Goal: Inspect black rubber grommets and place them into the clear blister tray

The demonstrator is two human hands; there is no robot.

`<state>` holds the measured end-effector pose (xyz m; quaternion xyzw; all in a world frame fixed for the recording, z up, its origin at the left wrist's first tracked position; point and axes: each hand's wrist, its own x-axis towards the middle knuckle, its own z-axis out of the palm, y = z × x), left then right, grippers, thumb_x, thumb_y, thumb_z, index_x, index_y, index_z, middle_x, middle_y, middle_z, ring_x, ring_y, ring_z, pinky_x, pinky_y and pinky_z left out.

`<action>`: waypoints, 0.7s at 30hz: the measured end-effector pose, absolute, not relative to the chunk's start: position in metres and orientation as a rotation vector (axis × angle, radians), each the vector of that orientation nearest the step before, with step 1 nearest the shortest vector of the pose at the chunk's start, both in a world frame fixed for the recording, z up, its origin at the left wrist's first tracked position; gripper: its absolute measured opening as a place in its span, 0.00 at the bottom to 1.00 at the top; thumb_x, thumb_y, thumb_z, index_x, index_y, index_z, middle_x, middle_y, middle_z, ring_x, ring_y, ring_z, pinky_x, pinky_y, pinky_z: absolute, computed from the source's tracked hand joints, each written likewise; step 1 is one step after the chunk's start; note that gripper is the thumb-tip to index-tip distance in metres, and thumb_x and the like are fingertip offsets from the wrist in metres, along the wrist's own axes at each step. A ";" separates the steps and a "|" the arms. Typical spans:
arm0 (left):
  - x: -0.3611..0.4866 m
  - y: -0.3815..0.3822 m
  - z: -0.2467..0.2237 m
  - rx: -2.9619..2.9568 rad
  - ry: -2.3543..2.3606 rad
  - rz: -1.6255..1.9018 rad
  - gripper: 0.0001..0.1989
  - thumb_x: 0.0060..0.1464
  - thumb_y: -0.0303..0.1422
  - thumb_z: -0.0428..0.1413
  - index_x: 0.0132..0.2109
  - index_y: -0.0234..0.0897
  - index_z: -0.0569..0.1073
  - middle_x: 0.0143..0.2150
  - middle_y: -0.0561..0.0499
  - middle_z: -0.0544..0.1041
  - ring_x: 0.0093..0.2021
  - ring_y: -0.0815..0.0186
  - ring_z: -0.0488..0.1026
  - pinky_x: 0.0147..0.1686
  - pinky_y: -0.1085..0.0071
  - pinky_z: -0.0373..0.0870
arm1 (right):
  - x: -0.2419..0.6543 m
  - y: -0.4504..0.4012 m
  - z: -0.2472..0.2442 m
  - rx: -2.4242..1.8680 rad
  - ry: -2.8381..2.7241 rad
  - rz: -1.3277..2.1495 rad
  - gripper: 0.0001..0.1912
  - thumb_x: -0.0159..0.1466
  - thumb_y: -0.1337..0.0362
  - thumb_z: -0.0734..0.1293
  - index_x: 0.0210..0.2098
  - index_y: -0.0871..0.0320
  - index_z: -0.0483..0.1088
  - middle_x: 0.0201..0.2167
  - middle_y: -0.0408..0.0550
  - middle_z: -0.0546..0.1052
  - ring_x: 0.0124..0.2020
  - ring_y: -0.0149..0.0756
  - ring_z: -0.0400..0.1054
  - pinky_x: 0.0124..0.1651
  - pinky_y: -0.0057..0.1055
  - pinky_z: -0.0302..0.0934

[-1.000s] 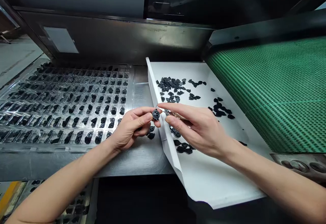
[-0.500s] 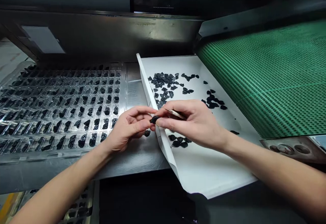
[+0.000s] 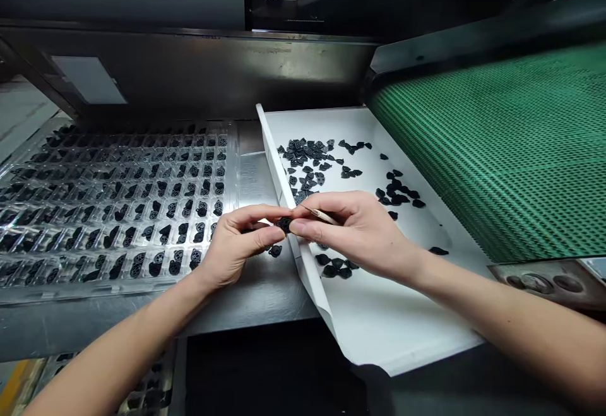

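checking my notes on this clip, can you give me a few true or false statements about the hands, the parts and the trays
1. Both hands pinch one small black part between them. True.
2. The right hand also holds a thin pale stick. True.
3. The white tray is packed with parts in neat rows. False: its loose black parts lie scattered in clumps.
4. The clear pocketed tray lies on the side of the left hand. True.
5. The green mesh belt carries many black parts. False: no parts show on it.
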<state>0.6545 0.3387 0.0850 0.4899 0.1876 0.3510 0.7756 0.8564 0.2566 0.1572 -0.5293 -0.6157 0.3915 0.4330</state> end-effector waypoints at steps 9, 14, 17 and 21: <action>0.656 0.345 0.091 0.942 0.350 0.749 0.10 0.60 0.37 0.73 0.49 0.45 0.89 0.37 0.47 0.83 0.20 0.81 0.52 0.19 0.80 0.46 | 0.867 0.255 0.158 -1.310 -1.829 0.432 0.16 0.81 0.60 0.63 0.57 0.61 0.80 0.49 0.51 0.84 0.47 0.35 0.79 0.48 0.30 0.72; 0.655 0.345 0.092 0.907 0.378 0.749 0.13 0.58 0.36 0.73 0.49 0.39 0.87 0.27 0.53 0.76 0.18 0.81 0.48 0.18 0.80 0.44 | 0.867 0.254 0.153 -1.262 -1.939 0.294 0.16 0.79 0.64 0.68 0.62 0.62 0.78 0.47 0.49 0.86 0.41 0.33 0.81 0.43 0.29 0.71; 0.656 0.345 0.092 0.895 0.398 0.769 0.14 0.56 0.37 0.75 0.47 0.39 0.86 0.20 0.60 0.65 0.17 0.80 0.47 0.17 0.81 0.42 | 0.866 0.253 0.150 -1.272 -1.985 0.295 0.18 0.78 0.64 0.69 0.65 0.61 0.76 0.46 0.47 0.86 0.35 0.31 0.79 0.36 0.29 0.67; 0.657 0.345 0.094 0.911 0.422 0.782 0.14 0.54 0.38 0.76 0.43 0.36 0.85 0.19 0.59 0.65 0.17 0.80 0.47 0.17 0.81 0.43 | 0.868 0.252 0.149 -1.301 -2.005 0.274 0.19 0.78 0.63 0.69 0.66 0.61 0.75 0.49 0.49 0.86 0.38 0.33 0.80 0.34 0.29 0.65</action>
